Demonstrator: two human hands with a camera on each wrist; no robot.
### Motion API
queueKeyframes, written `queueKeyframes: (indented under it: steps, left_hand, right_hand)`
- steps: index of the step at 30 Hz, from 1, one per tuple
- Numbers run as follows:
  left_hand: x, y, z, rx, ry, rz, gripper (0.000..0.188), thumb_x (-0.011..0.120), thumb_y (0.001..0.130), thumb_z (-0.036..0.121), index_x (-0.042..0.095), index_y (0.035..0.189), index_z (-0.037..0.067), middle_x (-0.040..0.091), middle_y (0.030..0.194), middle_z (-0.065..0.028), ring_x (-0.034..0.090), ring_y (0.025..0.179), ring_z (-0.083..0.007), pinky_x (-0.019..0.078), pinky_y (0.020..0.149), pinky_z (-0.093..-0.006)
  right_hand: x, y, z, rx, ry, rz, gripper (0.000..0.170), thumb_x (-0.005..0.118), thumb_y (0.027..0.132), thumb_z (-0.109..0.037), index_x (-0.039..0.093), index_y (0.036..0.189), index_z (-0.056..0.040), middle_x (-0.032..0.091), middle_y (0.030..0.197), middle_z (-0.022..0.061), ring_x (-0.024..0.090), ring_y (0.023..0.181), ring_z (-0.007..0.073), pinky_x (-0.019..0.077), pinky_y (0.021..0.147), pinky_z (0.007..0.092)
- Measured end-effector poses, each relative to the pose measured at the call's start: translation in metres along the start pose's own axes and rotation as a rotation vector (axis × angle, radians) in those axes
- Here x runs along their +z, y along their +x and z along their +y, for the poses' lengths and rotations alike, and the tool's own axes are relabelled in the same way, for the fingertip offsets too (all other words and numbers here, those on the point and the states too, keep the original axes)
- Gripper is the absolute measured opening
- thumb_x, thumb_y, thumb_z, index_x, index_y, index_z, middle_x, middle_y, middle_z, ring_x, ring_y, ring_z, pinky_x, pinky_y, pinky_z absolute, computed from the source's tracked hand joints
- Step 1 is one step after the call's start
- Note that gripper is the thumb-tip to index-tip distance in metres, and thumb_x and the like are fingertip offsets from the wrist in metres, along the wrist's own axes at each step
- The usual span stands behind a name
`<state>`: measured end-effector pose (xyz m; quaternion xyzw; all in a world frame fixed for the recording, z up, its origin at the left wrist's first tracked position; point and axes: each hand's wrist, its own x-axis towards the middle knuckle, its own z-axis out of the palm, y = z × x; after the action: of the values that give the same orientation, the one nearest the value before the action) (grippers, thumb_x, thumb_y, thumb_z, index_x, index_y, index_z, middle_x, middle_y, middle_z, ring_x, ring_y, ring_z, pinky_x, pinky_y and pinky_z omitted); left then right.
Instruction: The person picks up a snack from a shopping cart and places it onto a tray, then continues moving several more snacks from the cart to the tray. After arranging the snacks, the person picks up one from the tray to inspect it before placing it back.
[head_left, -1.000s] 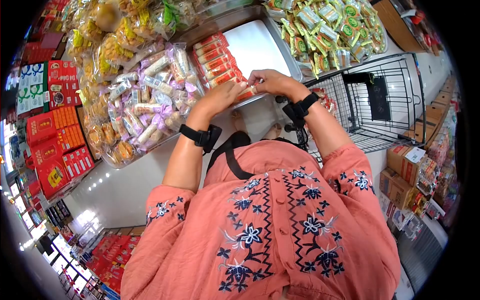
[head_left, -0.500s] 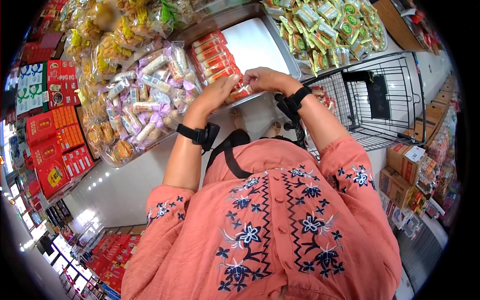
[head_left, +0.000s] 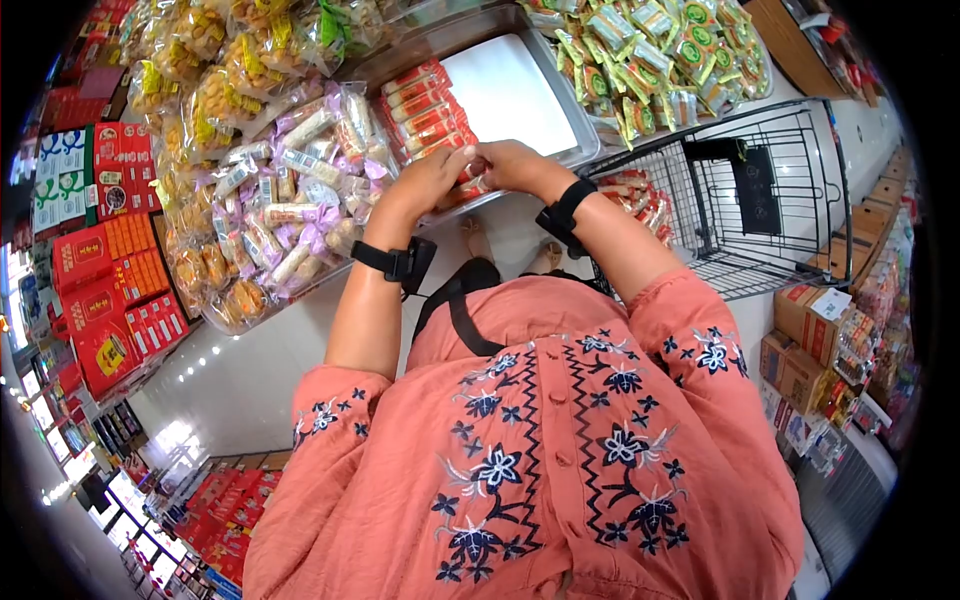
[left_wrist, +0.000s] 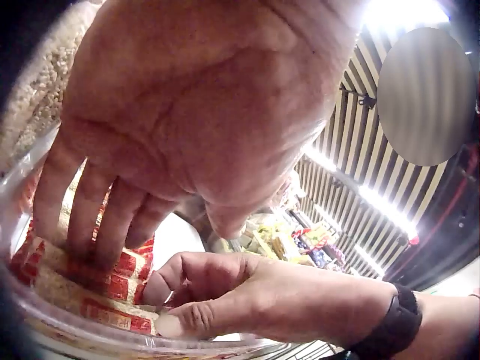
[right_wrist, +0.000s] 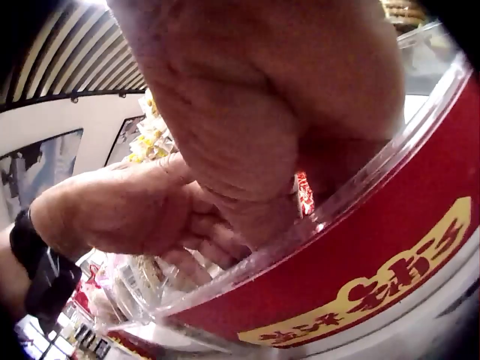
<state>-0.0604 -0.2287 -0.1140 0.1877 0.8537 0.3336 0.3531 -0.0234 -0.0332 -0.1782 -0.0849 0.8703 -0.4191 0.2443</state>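
A row of red-and-cream wrapped snack bars point(head_left: 418, 112) lies along the left side of a clear-walled tray point(head_left: 590, 150). My left hand point(head_left: 428, 182) reaches over the near end of the row. Its fingers point(left_wrist: 94, 202) extend downward onto the wrappers in the left wrist view. Opposite it, my right hand point(head_left: 520, 166) bends at the near rim, thumb and curled fingers pinching the end of a snack bar point(left_wrist: 120, 315). Both hands almost meet. From the right wrist view, my right hand point(right_wrist: 247, 135) hides most of the bars, with the left palm point(right_wrist: 127, 214) behind it.
Purple-and-white wrapped snacks point(head_left: 300, 215) fill the bin on the left, below bagged yellow-labelled snacks point(head_left: 225, 100). Green packets point(head_left: 660, 60) heap at the upper right. A black wire shopping cart point(head_left: 770, 200) stands to the right, with red-and-white packets point(head_left: 640, 200) near it.
My right hand has shifted left, closer to the left hand, and curled inward at the near rim. The left hand has moved slightly left. More red-and-white packets show beside the right forearm.
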Motion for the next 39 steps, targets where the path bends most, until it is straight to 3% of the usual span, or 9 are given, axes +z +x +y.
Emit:
queueKeyframes:
  steps: [8, 14, 17, 20, 23, 26, 29, 35, 39]
  left_hand:
    - [0.0, -0.015, 0.001, -0.01, -0.004, 0.122, 0.056, 0.044, 0.102, 0.049, 0.06, 0.116, -0.003, 0.065, 0.111, -0.026, 0.062, 0.104, -0.037, 0.0462, 0.091, -0.0403]
    - [0.011, -0.026, 0.006, 0.08, -0.017, 0.123, 0.059, 0.043, 0.101, 0.052, 0.062, 0.097, -0.003, 0.065, 0.093, -0.0295, 0.062, 0.091, -0.0469, 0.0475, 0.079, -0.0481]
    - [0.012, -0.021, 0.002, -0.018, 0.119, 0.047, 0.053, 0.045, 0.102, 0.049, 0.06, 0.112, -0.001, 0.067, 0.097, -0.0272, 0.065, 0.093, -0.0423, 0.049, 0.082, -0.0451]
    - [0.014, -0.02, 0.004, 0.005, 0.158, 0.038, 0.052, 0.044, 0.102, 0.049, 0.06, 0.108, -0.001, 0.066, 0.096, -0.0288, 0.064, 0.093, -0.0452, 0.0488, 0.08, -0.0461]
    - [0.008, -0.027, 0.023, -0.02, 0.214, 0.056, 0.049, 0.049, 0.101, 0.045, 0.061, 0.112, 0.0, 0.068, 0.098, -0.0252, 0.067, 0.091, -0.0386, 0.0499, 0.08, -0.0422]
    - [0.012, -0.034, 0.045, 0.105, -0.093, 0.252, 0.04, 0.054, 0.099, 0.037, 0.064, 0.107, -0.001, 0.067, 0.094, -0.0252, 0.066, 0.09, -0.0388, 0.0499, 0.08, -0.0424]
    - [0.01, -0.035, 0.077, 0.14, -0.225, 0.207, 0.034, 0.053, 0.102, 0.029, 0.063, 0.116, 0.0, 0.07, 0.1, -0.0116, 0.066, 0.088, -0.0192, 0.0507, 0.08, -0.0304]
    - [0.033, -0.015, 0.109, 0.116, -0.541, 0.134, 0.04, 0.05, 0.105, 0.033, 0.062, 0.119, -0.003, 0.069, 0.1, -0.0102, 0.065, 0.085, -0.0138, 0.0491, 0.071, -0.0259]
    - [0.048, -0.004, 0.115, 0.12, -0.556, 0.092, 0.041, 0.05, 0.105, 0.034, 0.061, 0.119, -0.002, 0.068, 0.097, -0.0094, 0.064, 0.082, -0.0124, 0.0483, 0.069, -0.0248]
  right_hand:
    - [-0.003, -0.014, -0.017, 0.003, -0.144, 0.094, 0.031, 0.07, 0.08, -0.017, 0.063, 0.107, -0.0049, 0.072, 0.099, 0.0135, 0.068, 0.096, 0.0336, 0.0534, 0.081, 0.043]
    - [-0.004, -0.018, -0.011, 0.025, -0.145, 0.156, 0.027, 0.068, 0.083, -0.022, 0.066, 0.103, -0.0049, 0.071, 0.095, 0.0169, 0.067, 0.091, 0.0361, 0.0528, 0.08, 0.0441]
    - [-0.006, -0.021, -0.007, -0.001, -0.019, 0.206, 0.019, 0.065, 0.085, -0.02, 0.065, 0.095, -0.0037, 0.07, 0.086, 0.017, 0.067, 0.081, 0.0338, 0.0515, 0.071, 0.0414]
    - [-0.011, -0.024, -0.003, -0.003, 0.008, 0.174, 0.02, 0.064, 0.087, -0.02, 0.067, 0.099, -0.0032, 0.07, 0.086, 0.0175, 0.068, 0.08, 0.03, 0.0517, 0.071, 0.0397]
    - [-0.019, -0.039, -0.006, -0.08, 0.133, 0.243, 0.023, 0.064, 0.09, -0.02, 0.067, 0.106, -0.0035, 0.071, 0.088, 0.0128, 0.067, 0.077, 0.0219, 0.0518, 0.071, 0.0351]
    - [-0.046, -0.07, -0.015, -0.054, 0.446, 0.375, 0.024, 0.063, 0.093, -0.019, 0.066, 0.109, -0.0017, 0.071, 0.094, 0.0074, 0.064, 0.078, 0.0141, 0.0515, 0.072, 0.0303]
    - [-0.091, -0.131, -0.019, 0.006, 0.834, 0.493, 0.028, 0.058, 0.098, -0.023, 0.063, 0.113, 0.0008, 0.07, 0.098, 0.0089, 0.066, 0.082, 0.0125, 0.0544, 0.075, 0.0269]
    - [-0.124, -0.248, 0.075, 0.217, 1.015, 1.048, 0.024, 0.058, 0.1, -0.022, 0.06, 0.109, -0.0001, 0.068, 0.093, 0.009, 0.066, 0.078, 0.0131, 0.0566, 0.07, 0.0266]
    - [-0.083, -0.293, 0.172, 0.436, 1.103, 1.165, 0.021, 0.06, 0.097, -0.02, 0.059, 0.108, -0.0015, 0.067, 0.093, 0.0081, 0.065, 0.078, 0.0134, 0.0565, 0.067, 0.0254]
